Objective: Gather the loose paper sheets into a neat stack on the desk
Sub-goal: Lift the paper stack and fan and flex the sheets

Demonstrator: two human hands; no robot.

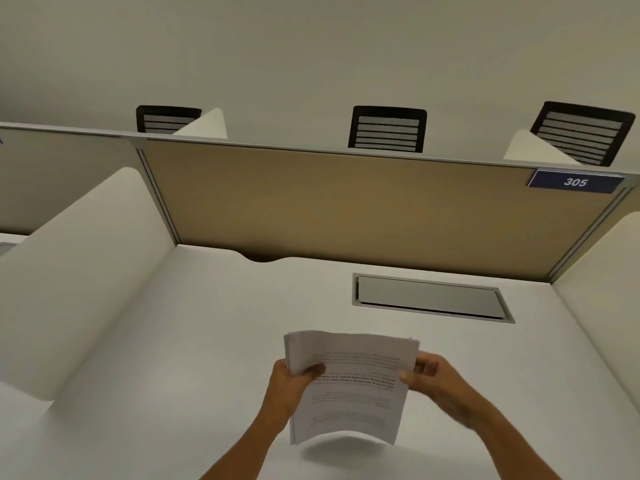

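A stack of white printed paper sheets (349, 386) is held up above the white desk (207, 341), its lower edge curling free and casting a shadow below. My left hand (289, 382) grips the stack's left edge with the thumb on top. On the right edge, my right hand (436, 379) pinches the sheets. The sheets' edges look roughly aligned. No loose sheets lie elsewhere on the desk in view.
A grey cable-cover flap (429, 297) is set into the desk at the back right. A tan partition (346, 209) with a "305" label (575, 182) closes the back. White side dividers (86, 271) flank the desk. Black chair backs (387, 131) show beyond.
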